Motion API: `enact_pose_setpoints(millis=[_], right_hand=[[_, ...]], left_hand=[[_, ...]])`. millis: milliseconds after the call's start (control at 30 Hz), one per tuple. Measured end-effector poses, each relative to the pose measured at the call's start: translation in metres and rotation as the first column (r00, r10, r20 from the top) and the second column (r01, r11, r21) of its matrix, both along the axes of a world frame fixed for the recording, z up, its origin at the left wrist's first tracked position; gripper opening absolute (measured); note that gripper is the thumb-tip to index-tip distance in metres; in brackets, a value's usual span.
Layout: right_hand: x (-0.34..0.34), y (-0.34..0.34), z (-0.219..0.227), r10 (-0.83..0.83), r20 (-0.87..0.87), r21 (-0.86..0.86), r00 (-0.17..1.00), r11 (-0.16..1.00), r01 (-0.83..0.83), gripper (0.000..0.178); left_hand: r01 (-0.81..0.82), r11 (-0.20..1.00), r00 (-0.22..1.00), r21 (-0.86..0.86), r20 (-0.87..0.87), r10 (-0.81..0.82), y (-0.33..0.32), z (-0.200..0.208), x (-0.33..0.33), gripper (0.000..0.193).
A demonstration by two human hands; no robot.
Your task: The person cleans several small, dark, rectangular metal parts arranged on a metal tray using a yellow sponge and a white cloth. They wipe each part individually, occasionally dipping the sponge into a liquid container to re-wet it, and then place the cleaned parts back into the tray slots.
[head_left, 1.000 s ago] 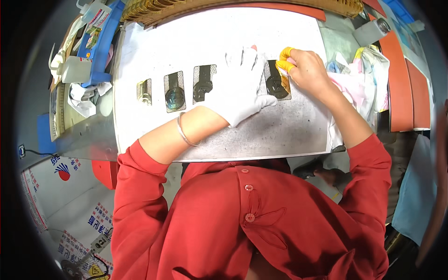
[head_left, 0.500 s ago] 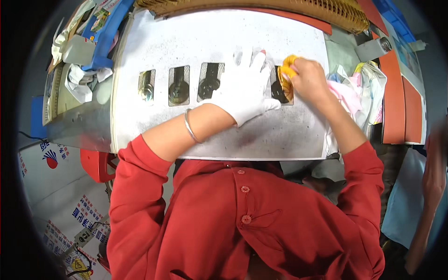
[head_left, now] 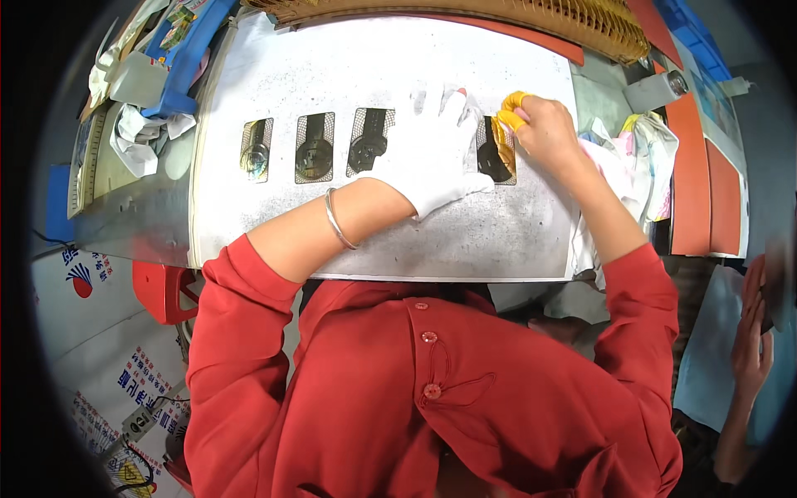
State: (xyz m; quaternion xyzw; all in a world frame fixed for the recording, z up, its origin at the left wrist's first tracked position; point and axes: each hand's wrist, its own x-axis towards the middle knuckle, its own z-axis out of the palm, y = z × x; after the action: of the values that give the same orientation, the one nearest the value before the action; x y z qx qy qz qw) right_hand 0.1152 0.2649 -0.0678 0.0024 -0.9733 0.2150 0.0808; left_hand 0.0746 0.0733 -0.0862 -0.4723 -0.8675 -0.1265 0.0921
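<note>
My left hand (head_left: 436,149), in a white glove, lies flat with its fingers spread on a speckled white sheet (head_left: 390,241). It partly covers a dark rectangular plate (head_left: 369,145) with a watch-like round shape. My right hand (head_left: 548,133) wears yellow finger cots and is closed in a pinch at the upper right edge of another dark plate (head_left: 491,159). Whatever its fingertips grip is hidden. A yellow-gold patch shows on that plate beside the fingers. Left of my gloved hand lie a similar plate (head_left: 315,153) and a shinier, narrower one (head_left: 256,149).
A long brown ridged strip (head_left: 465,17) runs along the far edge. To the right are a crumpled cloth (head_left: 643,162), a whitish cylinder (head_left: 656,90) and orange-red boards (head_left: 693,158). A blue tray (head_left: 178,87) and crumpled white cloth (head_left: 137,137) sit left. Another person's hand (head_left: 751,357) shows far right.
The whole view has shifted slightly. My gloved hand stays flat in place, and my right hand keeps its pinch, slightly higher on the plate's edge. The other person's hand has moved.
</note>
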Motion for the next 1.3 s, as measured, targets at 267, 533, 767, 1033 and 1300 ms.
enact_pose_setpoints(millis=[267, 533, 767, 1033, 1300], right_hand=[[-0.01, 0.012, -0.01, 0.046, 0.041, -0.025, 0.998, 0.999, -0.045, 0.015], [-0.005, 0.009, -0.007, 0.099, 0.031, -0.003, 0.995, 0.995, -0.099, 0.014], [-0.011, 0.015, -0.011, 0.128, 0.012, 0.019, 0.992, 0.992, -0.128, 0.014], [0.025, 0.014, -0.003, 0.282, 0.035, -0.014, 0.959, 0.959, -0.281, 0.016], [0.049, 0.017, -0.007, 0.304, 0.078, -0.002, 0.949, 0.952, -0.305, 0.016]], left_hand=[[-0.017, 0.989, 1.0, -0.15, 0.02, 0.02, 0.004, 0.013, 0.002, 0.079], [0.026, 1.0, 0.999, 0.014, -0.028, -0.025, 0.0, 0.004, 0.0, 0.079], [0.012, 0.997, 0.999, -0.082, -0.047, -0.016, 0.001, 0.009, 0.0, 0.079], [0.031, 0.999, 0.998, 0.013, -0.054, -0.031, 0.002, 0.0, -0.002, 0.079], [0.035, 0.999, 0.993, -0.038, -0.116, -0.039, 0.004, 0.011, 0.0, 0.08]])
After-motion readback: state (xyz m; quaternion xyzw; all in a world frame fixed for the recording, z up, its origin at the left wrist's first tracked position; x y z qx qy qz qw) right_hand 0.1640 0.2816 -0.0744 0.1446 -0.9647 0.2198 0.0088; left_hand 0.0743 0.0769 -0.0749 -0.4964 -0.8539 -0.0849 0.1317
